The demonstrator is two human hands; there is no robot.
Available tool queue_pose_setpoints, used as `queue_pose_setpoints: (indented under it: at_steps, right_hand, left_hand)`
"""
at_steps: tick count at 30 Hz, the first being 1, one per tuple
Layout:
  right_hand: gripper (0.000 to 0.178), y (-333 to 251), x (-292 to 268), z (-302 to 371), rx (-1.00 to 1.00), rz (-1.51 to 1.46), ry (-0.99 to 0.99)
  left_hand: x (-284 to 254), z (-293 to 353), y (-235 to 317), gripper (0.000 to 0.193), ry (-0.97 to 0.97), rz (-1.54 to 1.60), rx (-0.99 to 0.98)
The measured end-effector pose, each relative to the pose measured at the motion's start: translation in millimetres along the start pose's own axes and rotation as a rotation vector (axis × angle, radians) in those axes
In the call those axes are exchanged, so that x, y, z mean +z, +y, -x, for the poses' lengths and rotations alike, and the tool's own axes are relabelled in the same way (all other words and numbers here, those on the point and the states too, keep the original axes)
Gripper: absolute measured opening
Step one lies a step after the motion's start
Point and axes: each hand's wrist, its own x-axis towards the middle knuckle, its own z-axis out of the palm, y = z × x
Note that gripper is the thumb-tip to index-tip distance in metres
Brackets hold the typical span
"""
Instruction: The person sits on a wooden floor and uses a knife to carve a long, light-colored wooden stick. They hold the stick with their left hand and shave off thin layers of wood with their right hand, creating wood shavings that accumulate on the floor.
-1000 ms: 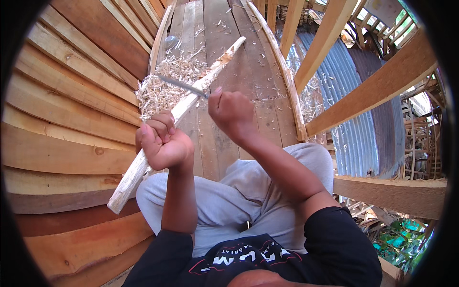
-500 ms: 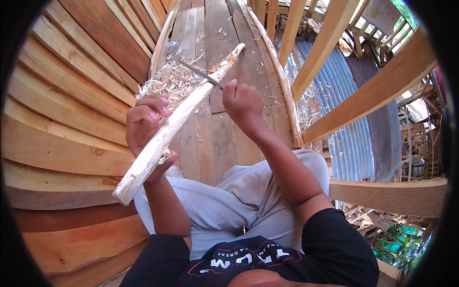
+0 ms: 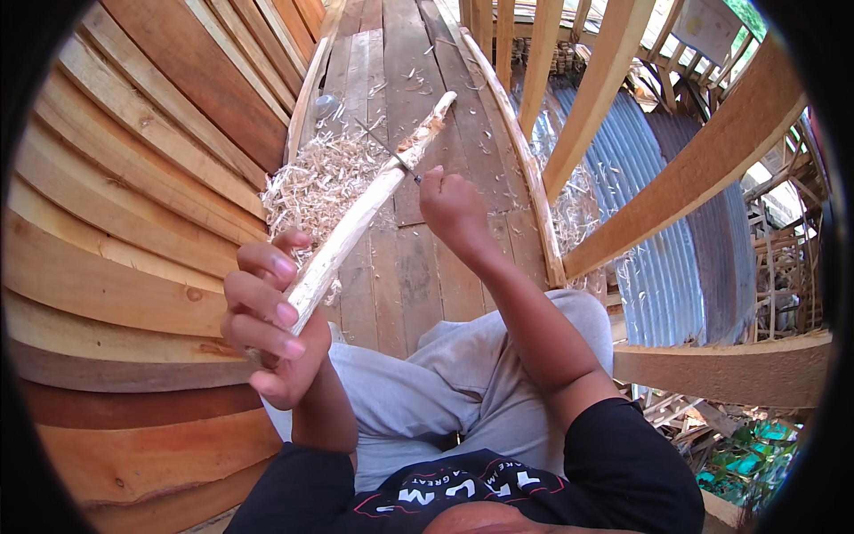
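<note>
Left hand (image 3: pixel 267 336): nearer, fingers parted and loosely curled
Right hand (image 3: pixel 454 211): farther out, clenched, thumb foremost
Left forearm (image 3: pixel 325 411): at near left, pointing far
Right forearm (image 3: pixel 536 325): slanting far and left

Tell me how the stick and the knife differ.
The stick is pale with a rough brownish patch toward its far end; the knife looks dark grey where it shows. The stick is thick and long, the knife thin and shorter. In the picture the stick slants up to the right, while the knife slants up to the left, across it. The left grip holds the stick, the right grip the knife. Both are narrow.
</note>
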Motion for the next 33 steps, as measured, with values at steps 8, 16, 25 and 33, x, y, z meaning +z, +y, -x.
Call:
queue_pose_setpoints:
  at_steps: [8, 16, 25, 33]
  right_hand:
    - [0.054, -38, -9, 45, -0.221, -0.134, -0.065]
    - [0.050, -4, 2, 5, -0.242, -0.006, 0.166]
    - [0.051, -11, 0, 14, -0.225, 0.024, 0.029]
    - [0.054, -39, -12, 50, -0.245, 0.022, -0.103]
  left_hand:
    - [-7, 0, 10, 0.050, 0.129, 0.184, -0.116]
    - [20, -1, 12, 0.047, 0.221, 0.144, -0.166]
    - [21, 4, 13, 0.047, 0.298, 0.160, -0.163]
    - [11, 4, 4, 0.045, 0.064, 0.115, -0.163]
